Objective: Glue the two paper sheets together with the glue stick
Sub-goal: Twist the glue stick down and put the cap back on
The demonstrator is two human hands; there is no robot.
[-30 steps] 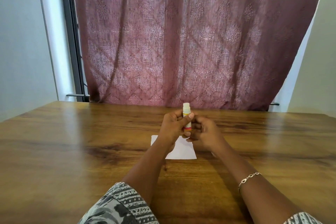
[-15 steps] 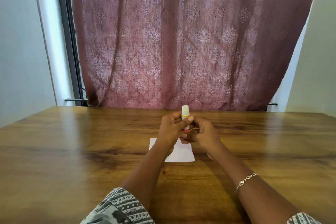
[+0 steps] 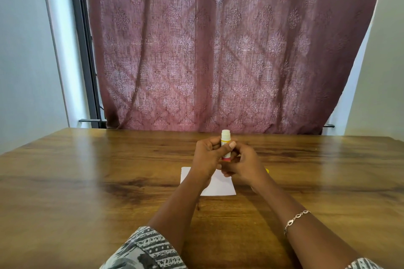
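An uncapped glue stick (image 3: 225,137) stands upright between both hands above the table, its white top showing and its red base below. My left hand (image 3: 207,156) wraps the barrel with the thumb across the front. My right hand (image 3: 242,165) pinches the red base from the right. White paper (image 3: 220,186) lies flat on the table under the hands; I cannot tell whether it is one sheet or two stacked. A small yellow thing (image 3: 267,170), perhaps the cap, peeks out behind my right hand.
A wide wooden table (image 3: 87,181) spreads on all sides of the paper. A maroon patterned curtain (image 3: 218,50) hangs behind the table's far edge, with white walls on both sides.
The hands and glue stick stay in almost the same place above the paper. The view has shifted slightly; my right hand's fingers have moved a little at the base.
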